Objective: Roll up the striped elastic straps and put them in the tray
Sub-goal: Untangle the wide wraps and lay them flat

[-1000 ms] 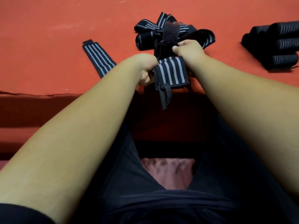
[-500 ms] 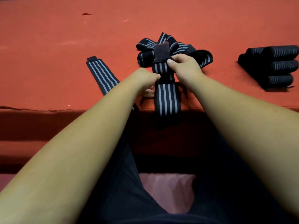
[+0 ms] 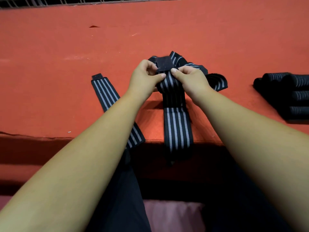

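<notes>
Red felt-like cloth covers the bench point(image 3: 50, 81) in front of you, and its near edge drops into shadow just above your lap.

The striped strap point(image 3: 177, 128) you are working on lies lengthwise toward you in the middle of that cloth. It is black with pale grey stripes, and its near end hangs over the bench edge. Its far end carries a plain dark fuzzy patch point(image 3: 164, 64), which is lifted off the cloth.

Your left hand point(image 3: 143, 77) grips this strap just below the patch, with the thumb laid across the stripes and the fingers curled up behind the patch's left edge. Your right hand point(image 3: 192, 79) pinches the same spot from the other side, its thumb tip almost meeting the left thumb and its fingers tucked under the webbing. Both forearms reach straight out from the bottom corners and converge on the strap, with the wrists low over the cloth.

Directly behind the strap, partly hidden by your hands, sits a loose pile of straps point(image 3: 215, 82). Left of the strap, a flat strap point(image 3: 105, 92) lies at an angle and passes under your left forearm. Well to the right of the strap, several rolled straps point(image 3: 294, 96) are stacked side by side; what they rest on is too dark to tell.

Far beyond the strap, a wire grid point(image 3: 66, 1) runs along the back of the bench. Below the strap you can see your dark trousers point(image 3: 117, 198).
</notes>
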